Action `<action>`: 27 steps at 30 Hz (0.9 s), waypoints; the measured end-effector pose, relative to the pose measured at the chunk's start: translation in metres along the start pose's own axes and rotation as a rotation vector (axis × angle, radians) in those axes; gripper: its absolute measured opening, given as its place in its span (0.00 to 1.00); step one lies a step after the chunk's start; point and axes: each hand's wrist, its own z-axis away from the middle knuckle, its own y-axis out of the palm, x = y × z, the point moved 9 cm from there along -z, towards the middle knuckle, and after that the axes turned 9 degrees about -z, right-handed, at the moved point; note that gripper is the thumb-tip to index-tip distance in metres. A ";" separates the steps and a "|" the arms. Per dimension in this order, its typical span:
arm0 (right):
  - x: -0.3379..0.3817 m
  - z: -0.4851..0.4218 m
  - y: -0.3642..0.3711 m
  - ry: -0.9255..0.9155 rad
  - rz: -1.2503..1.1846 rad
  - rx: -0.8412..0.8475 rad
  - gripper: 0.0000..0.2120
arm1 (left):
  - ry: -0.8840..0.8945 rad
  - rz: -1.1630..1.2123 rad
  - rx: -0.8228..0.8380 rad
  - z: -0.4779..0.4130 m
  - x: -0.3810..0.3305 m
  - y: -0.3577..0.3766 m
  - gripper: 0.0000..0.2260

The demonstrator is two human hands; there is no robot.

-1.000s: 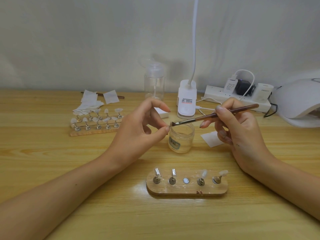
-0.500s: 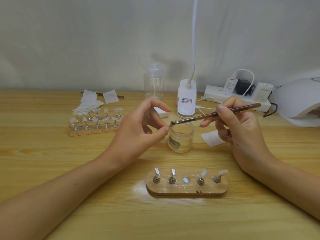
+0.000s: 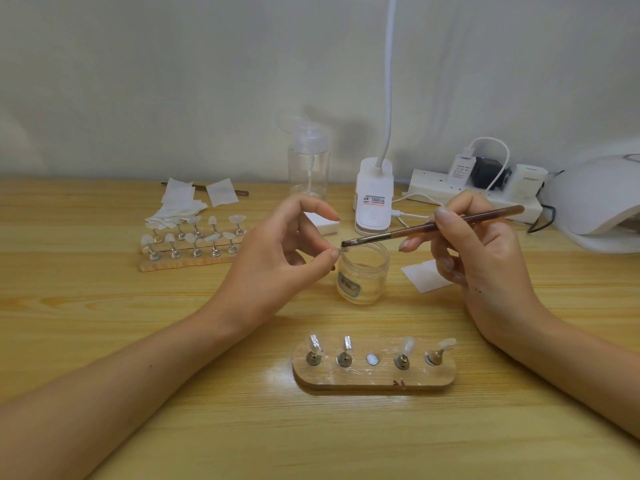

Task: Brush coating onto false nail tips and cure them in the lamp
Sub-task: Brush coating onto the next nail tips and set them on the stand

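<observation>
Pale wood grain runs across the worktop (image 3: 104, 341), which meets a plain whitish wall (image 3: 173, 81). The white curing lamp (image 3: 599, 202) sits at the right edge of the frame. At centre, the left hand (image 3: 277, 258) pinches a small nail tip (image 3: 343, 251) between thumb and a fingertip, above the open glass jar (image 3: 362, 275). The right hand (image 3: 485, 258) grips the brush (image 3: 433, 226) like a pen, its bristles touching the tip.

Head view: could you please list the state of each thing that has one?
Nail tip: pinched by left hand.
Brush: held in right hand, bristles on nail tip.
Jar: open, upright.
Front stand: four holders on, middle spot bare.
Power strip: plugs in.
</observation>
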 end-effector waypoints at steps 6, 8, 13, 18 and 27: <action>-0.002 0.001 0.000 0.025 0.037 -0.021 0.10 | -0.004 0.012 -0.006 -0.001 0.001 0.000 0.14; -0.002 0.001 -0.003 0.028 0.040 -0.039 0.10 | -0.005 0.010 -0.005 -0.001 0.002 0.000 0.14; 0.002 0.000 -0.003 -0.007 -0.005 -0.033 0.10 | 0.001 0.005 -0.006 0.000 0.001 0.000 0.14; 0.000 0.001 0.000 0.009 0.020 -0.012 0.09 | 0.005 -0.003 -0.006 -0.001 0.000 0.000 0.14; 0.002 0.000 -0.005 -0.013 -0.001 -0.053 0.10 | 0.006 -0.014 -0.008 0.000 0.000 0.000 0.14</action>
